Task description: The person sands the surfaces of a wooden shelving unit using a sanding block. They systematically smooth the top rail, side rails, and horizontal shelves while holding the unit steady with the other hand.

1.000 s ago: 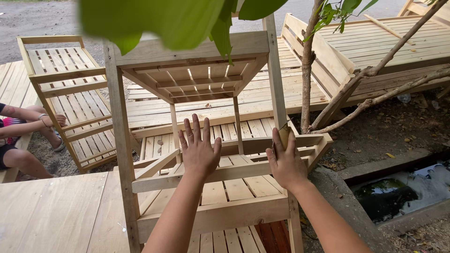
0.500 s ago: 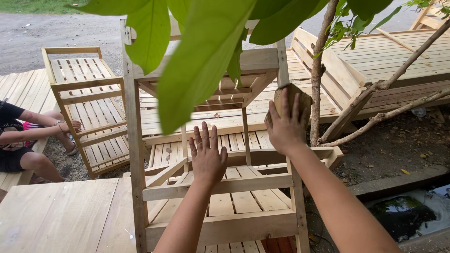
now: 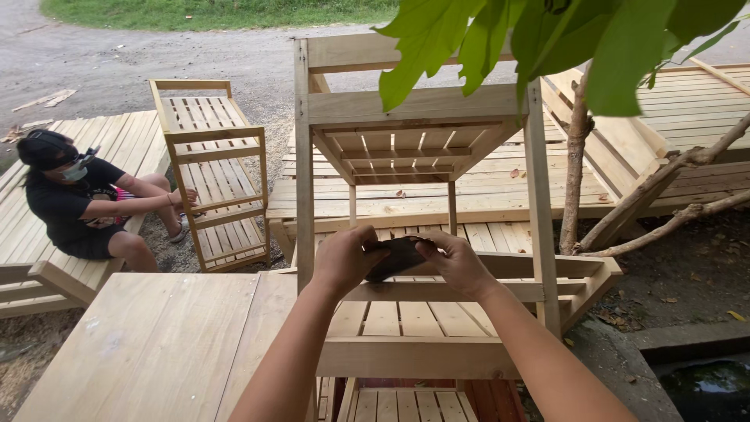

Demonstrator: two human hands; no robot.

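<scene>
Sandpaper (image 3: 397, 256), a dark sheet bent slightly, sits pinched between both hands just above the middle slatted shelf of an unfinished wooden rack (image 3: 418, 195). The left hand (image 3: 344, 259) curls its fingers (image 3: 366, 238) tightly over the sheet's edge at nine o'clock, thumb underneath, so the grip is nearly closed. The right hand (image 3: 459, 262) grips the opposite edge at three o'clock, its fingers (image 3: 428, 244) folded narrow over the top of the sheet. Both forearms rise from six o'clock and meet at the sheet.

Below the hands runs a horizontal rail of the rack, with pale slats behind it. At seven o'clock lies a wide flat wooden panel (image 3: 148, 352). At ten o'clock a second slatted rack (image 3: 209, 172) stands tilted, and beside it another person (image 3: 82, 203) in a dark shirt sits on stacked timber. At two o'clock a thin tree trunk (image 3: 576, 164) rises, its broad green leaves (image 3: 539, 39) hanging across twelve o'clock.
</scene>
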